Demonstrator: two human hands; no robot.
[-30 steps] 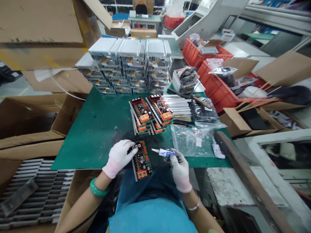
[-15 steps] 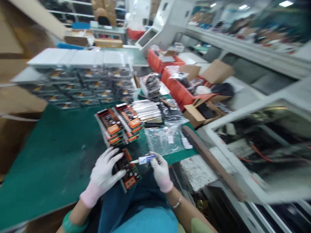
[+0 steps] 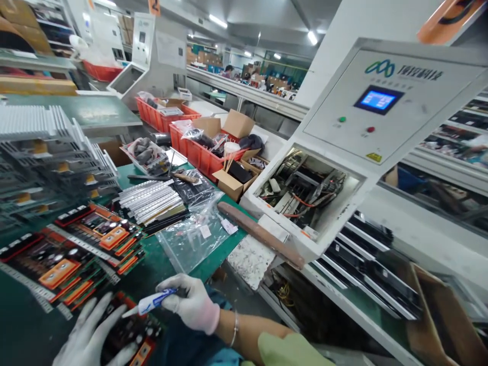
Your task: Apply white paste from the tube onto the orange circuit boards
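View has swung right since the last frame: board slides to lower left on my feed, machine panel now at 2 o'clock. Right hand, 7 o'clock, closed round tube, nozzle aimed 8 o'clock over board; can't tell if it touches. Left hand, 8 o'clock, fingers spread wide across board; can't tell if gripping. Stacked boards between 8 and 9.
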